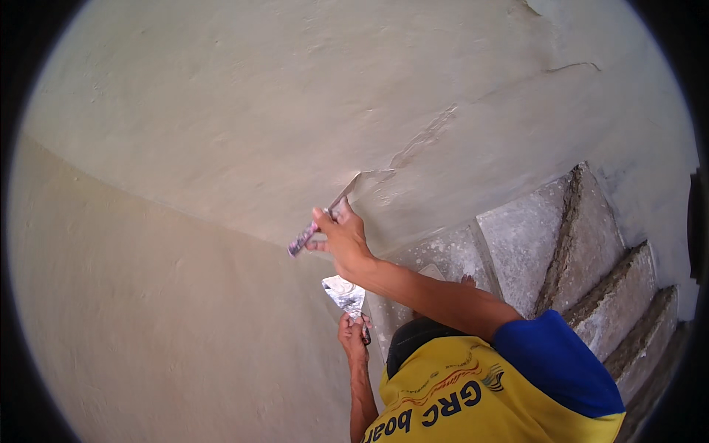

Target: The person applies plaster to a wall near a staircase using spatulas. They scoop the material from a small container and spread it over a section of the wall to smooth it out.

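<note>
My right hand (345,238) is closed around the handle of a putty knife (341,198), its blade tip against the pale plastered wall (244,140). Rough streaks of wet-looking plaster (421,140) run up and to the right from that blade. Lower down, my left hand (354,336) grips a broad triangular scraper (344,292) by its dark handle. The scraper's face points up and carries smears of whitish filler. It sits just below my right wrist, apart from the wall as far as I can tell.
Concrete winding steps (521,229) with rough, broken-looking edges climb at the right. A wall corner line (177,208) crosses the left side. Raised ridges (572,67) mark the wall at upper right. Part of a foot (468,280) shows on the speckled floor beneath my right arm.
</note>
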Demonstrator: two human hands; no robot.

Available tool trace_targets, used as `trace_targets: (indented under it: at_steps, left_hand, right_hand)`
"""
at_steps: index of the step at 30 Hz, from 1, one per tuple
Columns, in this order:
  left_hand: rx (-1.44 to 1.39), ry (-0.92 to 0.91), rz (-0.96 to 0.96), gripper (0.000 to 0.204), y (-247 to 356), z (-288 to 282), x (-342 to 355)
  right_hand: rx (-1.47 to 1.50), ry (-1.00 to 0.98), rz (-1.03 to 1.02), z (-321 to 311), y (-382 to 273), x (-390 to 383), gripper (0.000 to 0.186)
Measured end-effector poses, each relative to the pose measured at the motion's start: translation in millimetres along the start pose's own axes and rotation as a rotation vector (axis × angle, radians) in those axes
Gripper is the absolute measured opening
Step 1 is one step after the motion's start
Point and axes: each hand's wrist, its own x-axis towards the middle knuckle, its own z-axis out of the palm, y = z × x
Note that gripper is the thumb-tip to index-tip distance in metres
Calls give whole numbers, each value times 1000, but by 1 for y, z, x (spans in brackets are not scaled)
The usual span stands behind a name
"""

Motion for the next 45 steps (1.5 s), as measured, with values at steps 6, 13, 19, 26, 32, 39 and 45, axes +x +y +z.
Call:
trace_targets:
  at_steps: [6, 13, 19, 26, 32, 39, 45]
  left_hand:
    - [-28, 2, -4, 17, 4, 5, -1]
    - [-14, -6, -14, 18, 4, 4, 0]
    - [-13, 3, -13, 18, 4, 3, 0]
    - [-13, -24, -5, 22, -5, -1, 2]
    - [-8, -55, -32, 22, -3, -8, 2]
    - [-38, -23, -18, 18, 2, 1, 1]
    - [-16, -23, -26, 17, 2, -2, 1]
  right_hand:
    - [76, 117, 38, -55, -16, 2, 34]
    - [-45, -19, -40, -42, -20, 4, 42]
    - [10, -26, 2, -56, -22, -11, 45]
    - [70, 141, -76, -32, -23, 27, 41]
    - [-29, 20, -43, 1, 3, -7, 55]
    - [-3, 198, -43, -55, -22, -1, 72]
    - [-94, 95, -66, -34, -17, -8, 78]
